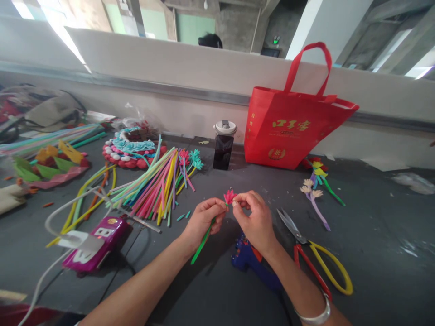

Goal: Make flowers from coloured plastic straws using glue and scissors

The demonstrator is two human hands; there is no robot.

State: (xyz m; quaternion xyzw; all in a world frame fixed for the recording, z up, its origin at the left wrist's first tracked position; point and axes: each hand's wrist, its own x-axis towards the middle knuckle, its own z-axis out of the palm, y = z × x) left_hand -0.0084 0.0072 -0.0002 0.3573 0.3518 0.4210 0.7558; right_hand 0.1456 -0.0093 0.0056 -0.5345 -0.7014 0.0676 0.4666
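In the middle of the head view, a small pink pipe-cleaner flower [229, 196] on a green stem [203, 244] is held upright at a slant. My left hand [208, 221] is closed round the stem just below the bloom, and the stem's lower end sticks out beneath it. From the other side, my right hand [254, 216] pinches the petals between thumb and forefinger. Below my right hand lies a dark blue glue gun [253, 268], partly hidden by the forearm. Open scissors [302, 240] with one red and one yellow handle rest to the right.
Many coloured pipe cleaners [159, 185] fan out at left, beside finished flowers [190, 158]. A purple power strip [98, 244] with white cables stands nearer. At the back are a tumbler [224, 129], a phone [223, 153] and a red bag [288, 127]. More flowers [314, 190] lie right.
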